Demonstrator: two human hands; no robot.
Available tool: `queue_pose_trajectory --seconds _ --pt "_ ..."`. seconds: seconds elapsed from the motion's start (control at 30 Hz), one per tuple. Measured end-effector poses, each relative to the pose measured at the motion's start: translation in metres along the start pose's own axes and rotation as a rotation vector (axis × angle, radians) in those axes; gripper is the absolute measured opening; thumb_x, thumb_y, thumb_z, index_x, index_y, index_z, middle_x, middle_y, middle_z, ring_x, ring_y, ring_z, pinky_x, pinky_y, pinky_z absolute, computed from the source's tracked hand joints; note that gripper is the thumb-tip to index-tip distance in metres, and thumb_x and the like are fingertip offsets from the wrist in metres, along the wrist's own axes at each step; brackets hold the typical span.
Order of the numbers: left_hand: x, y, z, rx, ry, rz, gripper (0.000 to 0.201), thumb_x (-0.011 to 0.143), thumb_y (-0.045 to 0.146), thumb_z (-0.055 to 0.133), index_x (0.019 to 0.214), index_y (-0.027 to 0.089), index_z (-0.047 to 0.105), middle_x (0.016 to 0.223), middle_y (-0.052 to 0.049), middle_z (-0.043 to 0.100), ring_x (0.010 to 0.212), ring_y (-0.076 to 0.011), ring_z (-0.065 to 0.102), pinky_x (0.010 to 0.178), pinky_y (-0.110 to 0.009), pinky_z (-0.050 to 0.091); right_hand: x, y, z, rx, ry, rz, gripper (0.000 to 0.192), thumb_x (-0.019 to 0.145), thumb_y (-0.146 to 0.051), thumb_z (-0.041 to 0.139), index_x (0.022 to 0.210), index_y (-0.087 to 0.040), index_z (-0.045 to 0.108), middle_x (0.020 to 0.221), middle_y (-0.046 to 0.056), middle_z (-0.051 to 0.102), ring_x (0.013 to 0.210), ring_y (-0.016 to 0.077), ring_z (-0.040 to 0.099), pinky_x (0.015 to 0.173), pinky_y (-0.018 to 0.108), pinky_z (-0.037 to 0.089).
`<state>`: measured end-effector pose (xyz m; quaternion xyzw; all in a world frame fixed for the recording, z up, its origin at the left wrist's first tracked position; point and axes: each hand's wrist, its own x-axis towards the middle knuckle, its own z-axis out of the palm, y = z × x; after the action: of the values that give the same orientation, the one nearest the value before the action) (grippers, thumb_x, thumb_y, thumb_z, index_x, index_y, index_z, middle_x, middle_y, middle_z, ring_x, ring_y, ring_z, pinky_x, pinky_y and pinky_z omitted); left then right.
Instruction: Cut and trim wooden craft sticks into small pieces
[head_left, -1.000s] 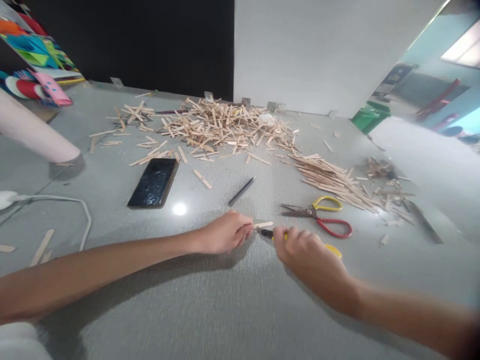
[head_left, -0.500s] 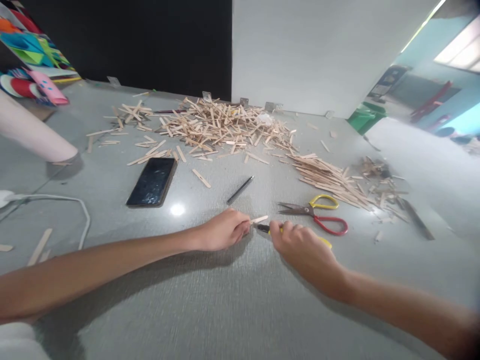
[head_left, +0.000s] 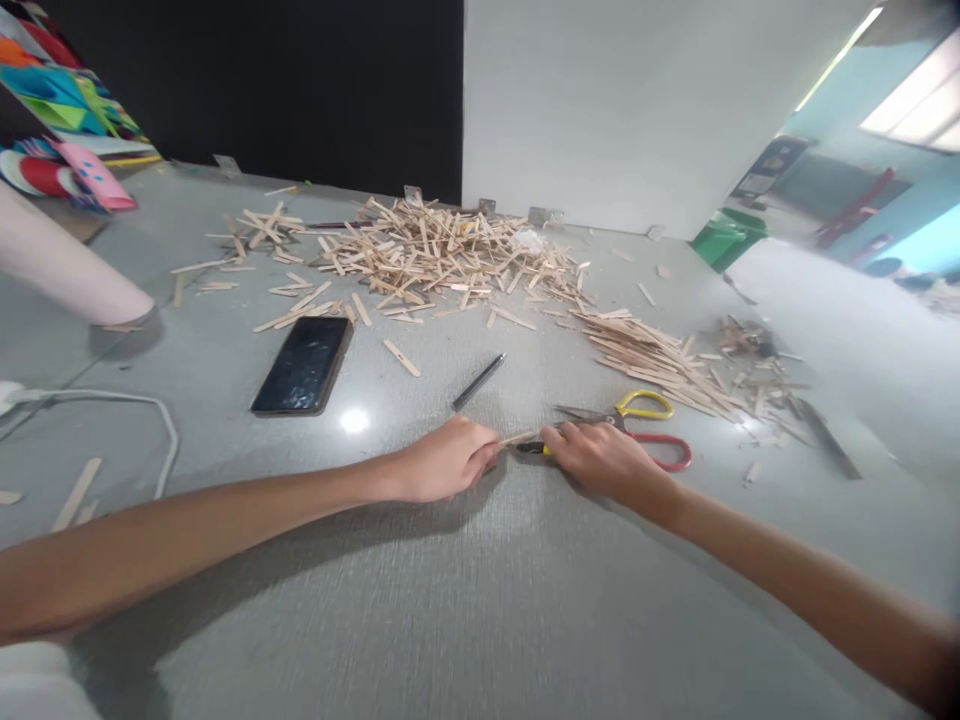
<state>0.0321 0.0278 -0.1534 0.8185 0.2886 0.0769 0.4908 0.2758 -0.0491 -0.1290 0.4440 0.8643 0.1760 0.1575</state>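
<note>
Stick (head_left: 517, 438) pinched in L hand (head_left: 448, 460); R hand (head_left: 601, 456) clamped on yel/blk tool (head_left: 533, 448), tip nr stick.

Black-and-yellow tool (head_left: 534, 448), tan stick (head_left: 517, 438)

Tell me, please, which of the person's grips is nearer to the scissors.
Right. The right grip overlaps the scissors in view, partly hiding them; whether they touch is unclear. The left grip is clearly apart, to their left.
</note>
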Motion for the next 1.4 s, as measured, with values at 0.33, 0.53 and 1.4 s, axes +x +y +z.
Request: queue_pose_trajectory --seconds 0.33,0.53,1.4 --pt "0.000 0.000 0.001 0.036 0.023 0.040 0.037 0.107 0.025 0.039 0.072 0.020 0.051 0.053 0.004 0.053 0.036 -0.0088 0.050 0.042 -0.018 0.032 -0.001 -0.016 -0.009 -0.056 0.002 0.080 0.027 0.099 0.006 0.047 0.093 -0.018 0.058 0.069 0.005 0.068 0.055 0.0206 0.067 0.049 0.034 0.019" --pt "0.000 -0.001 0.002 0.045 0.025 0.050 0.038 0.107 0.025 0.039 0.071 0.020 0.049 0.052 0.004 0.052 0.035 -0.0087 0.049 0.042 -0.018 0.031 0.001 -0.015 -0.012 -0.069 -0.007 0.088 0.027 0.098 0.006 0.049 0.093 -0.018 0.059 0.069 0.005 0.068 0.055 0.0204 0.067 0.049 0.034 0.019" --pt "-0.001 0.000 0.004 -0.169 0.198 0.061 0.046 0.114 0.052 0.038 0.124 0.014 0.062 0.084 -0.003 0.072 0.049 -0.0110 0.063 0.050 -0.022 0.046 -0.013 0.003 -0.026 0.407 -0.022 0.245 0.025 0.115 -0.026 0.048 0.092 -0.022 0.058 0.070 -0.002 0.070 0.056 0.0162 0.063 0.054 0.031 0.030"
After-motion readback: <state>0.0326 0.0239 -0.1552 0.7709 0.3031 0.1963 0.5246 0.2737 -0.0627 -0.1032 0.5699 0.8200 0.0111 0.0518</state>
